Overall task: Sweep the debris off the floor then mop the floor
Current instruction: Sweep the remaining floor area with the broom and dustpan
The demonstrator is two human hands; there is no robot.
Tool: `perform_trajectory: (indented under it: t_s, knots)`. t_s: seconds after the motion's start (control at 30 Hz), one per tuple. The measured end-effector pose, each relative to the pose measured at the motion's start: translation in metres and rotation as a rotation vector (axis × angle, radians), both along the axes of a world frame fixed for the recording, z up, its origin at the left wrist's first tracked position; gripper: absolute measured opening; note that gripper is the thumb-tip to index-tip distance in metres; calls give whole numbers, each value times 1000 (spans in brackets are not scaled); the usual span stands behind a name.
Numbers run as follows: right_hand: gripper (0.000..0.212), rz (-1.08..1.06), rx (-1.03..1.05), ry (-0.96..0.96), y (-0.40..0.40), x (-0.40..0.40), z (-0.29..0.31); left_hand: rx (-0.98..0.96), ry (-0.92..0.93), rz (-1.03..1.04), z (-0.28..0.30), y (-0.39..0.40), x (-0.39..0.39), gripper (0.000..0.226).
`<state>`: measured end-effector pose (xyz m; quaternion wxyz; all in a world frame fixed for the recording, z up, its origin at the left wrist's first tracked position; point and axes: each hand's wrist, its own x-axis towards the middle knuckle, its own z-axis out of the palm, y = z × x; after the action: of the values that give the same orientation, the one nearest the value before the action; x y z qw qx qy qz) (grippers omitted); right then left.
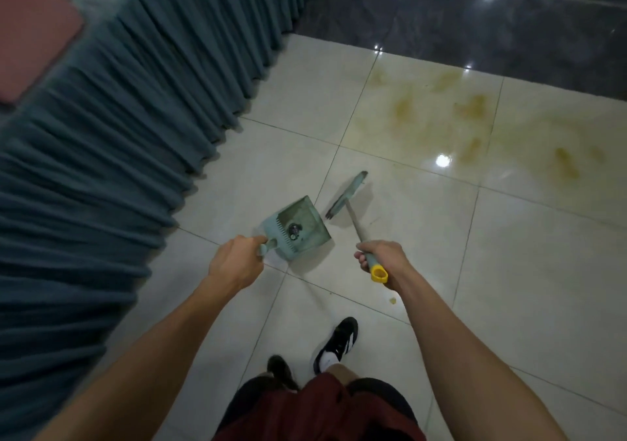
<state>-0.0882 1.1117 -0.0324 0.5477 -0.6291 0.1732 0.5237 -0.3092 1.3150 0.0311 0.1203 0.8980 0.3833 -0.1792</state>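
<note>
Left hand [237, 259] gripped dustpan [298, 226] holding debris [293, 232], right hand [381, 257] clamped on broom [349, 199]; sweeping looked mostly done. Yellow stains [475, 125] at upper right unmopped

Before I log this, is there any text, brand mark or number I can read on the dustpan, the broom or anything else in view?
None can be read.
Dustpan: no lettering visible on it.
Broom: no label visible on the handle or its yellow cap.
Shoe: white stripes only, no readable word.
Floor tiles and curtain: no signs or writing.
</note>
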Motion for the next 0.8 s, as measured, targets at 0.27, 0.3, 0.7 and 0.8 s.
perform_trajectory:
  t_s: [0.27, 0.3, 0.7, 0.8]
  knots:
    - [3, -194, 71, 59, 10, 28, -27, 34, 26, -81, -17, 39, 42, 26]
    - [6, -182, 53, 54, 11, 26, -32, 35, 31, -102, -19, 45, 45, 23]
    - [40, 378, -576, -181, 63, -24, -77, -57, 52, -358, -43, 149, 64, 15]
    - [41, 362, -619, -139, 85, -59, -79, -87, 65, -403, -51, 174, 63, 21]
